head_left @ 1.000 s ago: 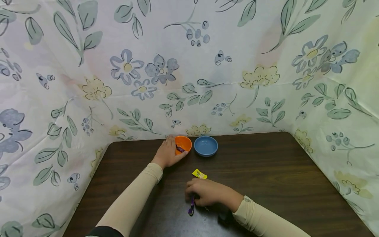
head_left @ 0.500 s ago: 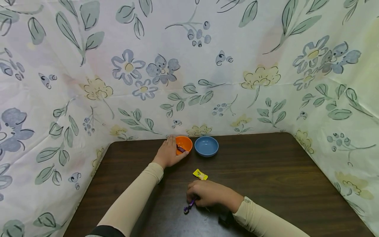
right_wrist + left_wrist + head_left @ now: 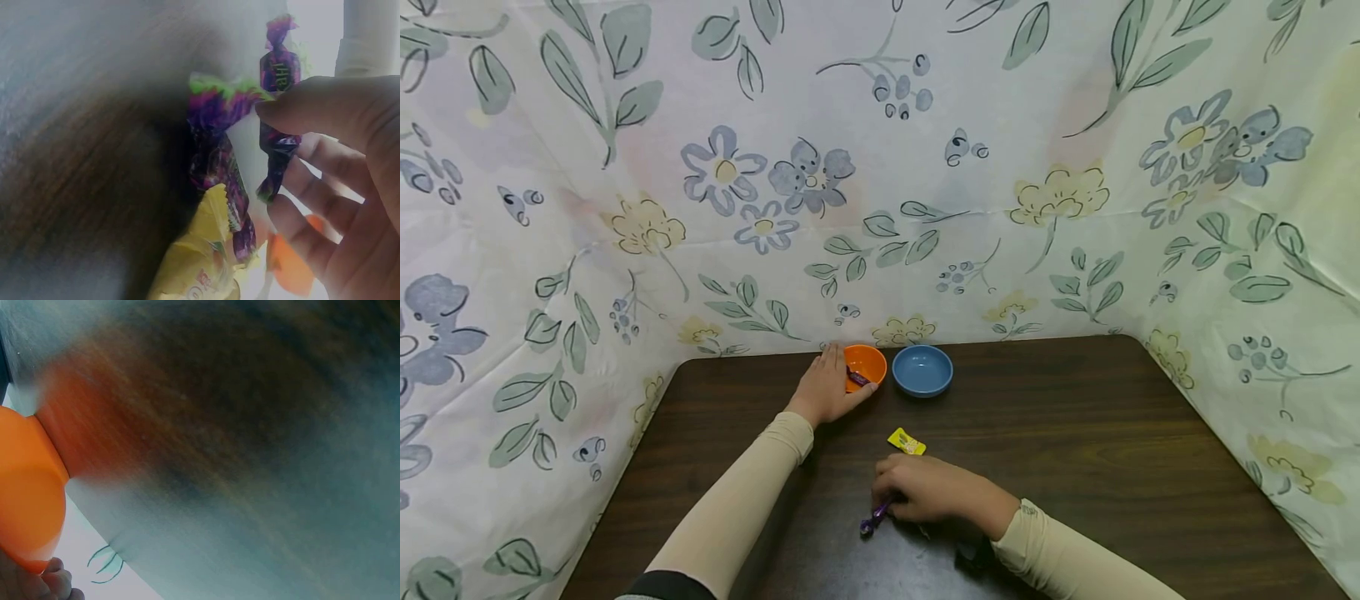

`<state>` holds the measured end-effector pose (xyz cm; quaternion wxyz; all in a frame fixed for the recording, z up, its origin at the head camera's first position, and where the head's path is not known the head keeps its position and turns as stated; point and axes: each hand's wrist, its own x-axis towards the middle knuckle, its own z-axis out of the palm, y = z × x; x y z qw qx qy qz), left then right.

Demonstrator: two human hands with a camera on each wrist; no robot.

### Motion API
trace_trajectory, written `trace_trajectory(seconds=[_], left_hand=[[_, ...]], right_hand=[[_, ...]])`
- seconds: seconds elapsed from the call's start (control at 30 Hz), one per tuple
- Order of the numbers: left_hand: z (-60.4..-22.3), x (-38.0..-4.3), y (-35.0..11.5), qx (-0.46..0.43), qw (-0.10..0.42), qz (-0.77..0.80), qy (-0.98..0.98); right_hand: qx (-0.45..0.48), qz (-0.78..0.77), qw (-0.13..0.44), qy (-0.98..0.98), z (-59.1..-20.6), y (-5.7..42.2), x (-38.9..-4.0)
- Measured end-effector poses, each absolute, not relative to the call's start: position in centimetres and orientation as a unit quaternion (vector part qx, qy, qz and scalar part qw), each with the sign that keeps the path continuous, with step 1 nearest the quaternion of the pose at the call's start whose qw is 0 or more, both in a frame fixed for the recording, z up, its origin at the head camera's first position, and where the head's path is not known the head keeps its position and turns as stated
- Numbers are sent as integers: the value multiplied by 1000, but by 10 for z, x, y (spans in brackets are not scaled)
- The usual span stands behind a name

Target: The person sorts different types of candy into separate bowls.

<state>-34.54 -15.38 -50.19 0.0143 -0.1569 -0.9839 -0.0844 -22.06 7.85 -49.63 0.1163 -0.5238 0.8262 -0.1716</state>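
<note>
My left hand (image 3: 826, 387) holds the side of an orange bowl (image 3: 871, 360) at the table's back edge, thumb along the near side. Inside that bowl lies a purple-wrapped candy (image 3: 857, 378). In the left wrist view, fingertips (image 3: 59, 581) curl at the orange bowl (image 3: 31, 481). Low over the middle of the table, my right hand (image 3: 928, 487) pinches a purple-wrapped candy (image 3: 279, 70) between thumb and fingers. A second purple candy (image 3: 215, 140) with a green twisted end sits beside the thumb tip. Next to it is a yellow-wrapped candy (image 3: 194, 259).
A blue bowl (image 3: 922, 371) stands right of the orange one. Just beyond my right hand a yellow candy packet (image 3: 906, 442) lies on the dark wooden table (image 3: 1075, 433). A flower-printed cloth (image 3: 970, 250) hangs behind the table and along both sides.
Near my right fingertips, the purple candy's free end has swung left, from pointing toward me to pointing left and down. My left hand and both bowls have stayed put.
</note>
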Motion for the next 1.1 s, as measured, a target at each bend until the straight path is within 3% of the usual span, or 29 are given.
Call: trace_trajectory(seconds=[0.6, 1.1], left_hand=[[-501, -344, -154, -158, 18, -86, -983], [-505, -347, -154, -157, 27, -90, -983]], right_hand=[[-493, -245, 104, 828, -494, 90, -231], [-427, -338, 48, 837, -484, 113, -259]])
